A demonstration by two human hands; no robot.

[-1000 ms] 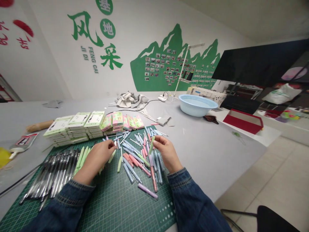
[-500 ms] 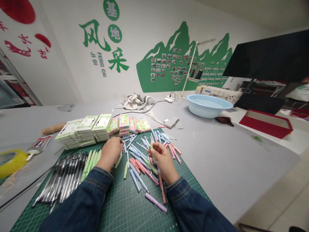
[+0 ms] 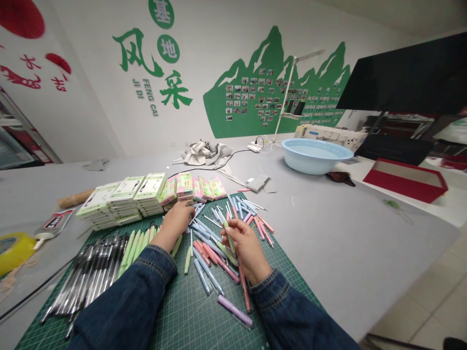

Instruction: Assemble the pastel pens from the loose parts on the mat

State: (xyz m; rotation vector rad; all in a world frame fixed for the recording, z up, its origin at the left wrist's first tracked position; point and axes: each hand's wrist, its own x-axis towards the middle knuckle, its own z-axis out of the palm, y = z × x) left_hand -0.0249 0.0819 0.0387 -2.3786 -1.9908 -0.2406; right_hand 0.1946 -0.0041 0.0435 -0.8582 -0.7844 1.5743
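Note:
In my right hand (image 3: 248, 248), a light green pen barrel (image 3: 229, 237) is pinched between thumb and fingers, tilted over the pile. My left hand (image 3: 178, 221) reaches to the pile's far left edge, just in front of the small boxes. Its fingers are curled together at the tips, and what they hold is hidden. Loose pen parts (image 3: 207, 260) in blue, pink, purple and green lie scattered with thin white refills between and around my hands. A purple pen cap or barrel (image 3: 235, 311) rests nearest me on the green cutting mat (image 3: 197, 316).
Black clear-barrelled pens (image 3: 91, 272) lie in a row on the left, beside green pens (image 3: 133, 245). Stacked white-green boxes (image 3: 126, 194) and pink-green boxes (image 3: 184, 184) stand behind. Yellow tape (image 3: 14, 253) is far left; a blue basin (image 3: 315, 158) sits back right.
My left hand has moved slightly right and away from me along the pile's edge. The green barrel in my right hand is now tilted more. The view has shifted a little.

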